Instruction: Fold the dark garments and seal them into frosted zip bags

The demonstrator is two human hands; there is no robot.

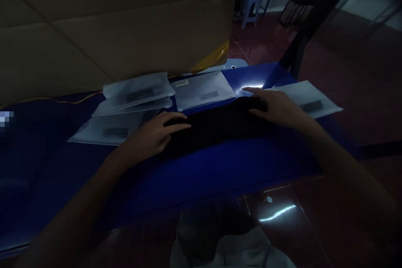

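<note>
A dark, folded cloth-like item (216, 127) lies lengthwise on the blue table (201, 176). My left hand (157, 134) rests at its left end, fingers apart and pointing right. At the right end, my right hand (273, 106) touches the item with its thumb and index finger spread. Frosted plastic bags with printed labels lie behind: a stack (138, 90) at the left, one bag (204, 92) in the middle and another (314, 100) beyond my right wrist. Darkness hides the item's details.
A large cardboard box (125, 42) stands along the table's back edge, with a thin yellow-orange wire (72, 101) at its foot. A dark slanted post (314, 21) rises at the right. Farther back, a person sits on a blue stool (250, 10).
</note>
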